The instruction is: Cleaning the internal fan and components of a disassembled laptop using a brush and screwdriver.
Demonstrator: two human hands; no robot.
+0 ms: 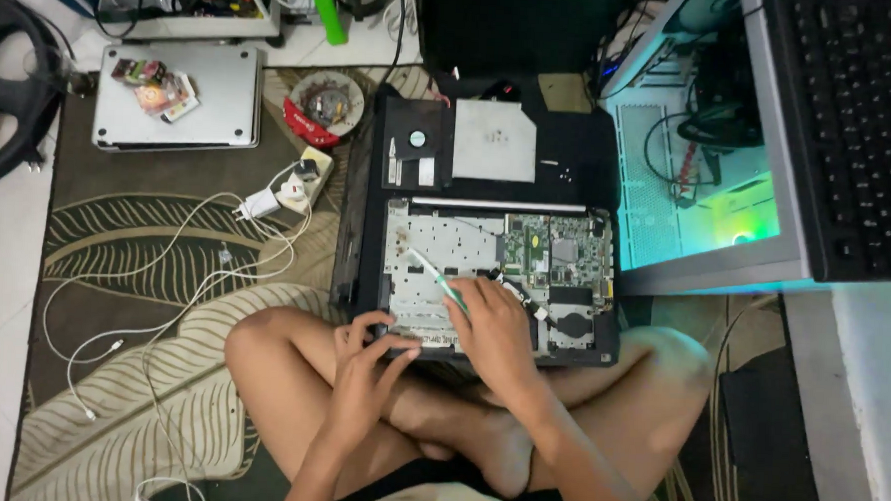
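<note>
An opened laptop base [445, 251] with its bare metal frame and green circuit board [556, 253] lies in front of my crossed legs. My right hand [492, 328] grips a thin light-green tool [434, 277], whose tip points up-left over the metal frame. My left hand [365, 362] rests at the laptop's near left edge, fingers curled on the rim. It holds nothing that I can see.
A removed grey cover plate [494, 140] and a small fan [416, 139] lie on a black panel behind. A closed silver laptop [177, 97] is far left, with white cables [163, 298] on the patterned rug. A lit computer case [703, 192] and a black keyboard [856, 128] stand on the right.
</note>
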